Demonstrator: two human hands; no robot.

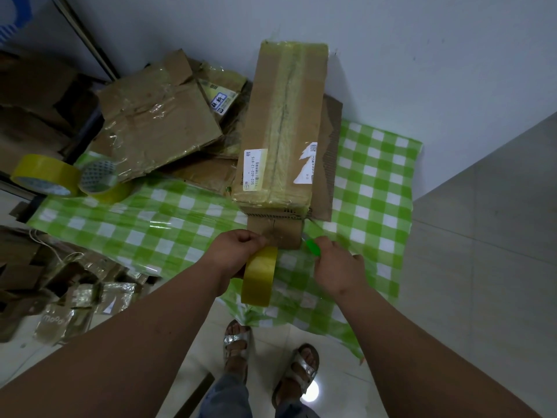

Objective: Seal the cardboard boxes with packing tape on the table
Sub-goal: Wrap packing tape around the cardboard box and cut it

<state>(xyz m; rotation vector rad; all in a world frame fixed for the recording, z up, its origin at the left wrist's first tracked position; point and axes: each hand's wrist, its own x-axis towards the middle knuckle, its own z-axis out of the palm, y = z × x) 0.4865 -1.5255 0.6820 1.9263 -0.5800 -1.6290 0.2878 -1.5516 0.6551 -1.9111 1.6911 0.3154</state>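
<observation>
On the checked tablecloth — left hand grips the tape roll, right hand holds a green cutter — beside the box.

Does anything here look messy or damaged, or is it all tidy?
Somewhat messy. Left of the long taped box, flattened cardboard lies in a crumpled heap with wrinkled tape. The box's white label is partly torn. The checked tablecloth is wrinkled and hangs unevenly.

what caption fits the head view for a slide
Left hand holds tape roll at box end; right hand grips green cutter.
</observation>
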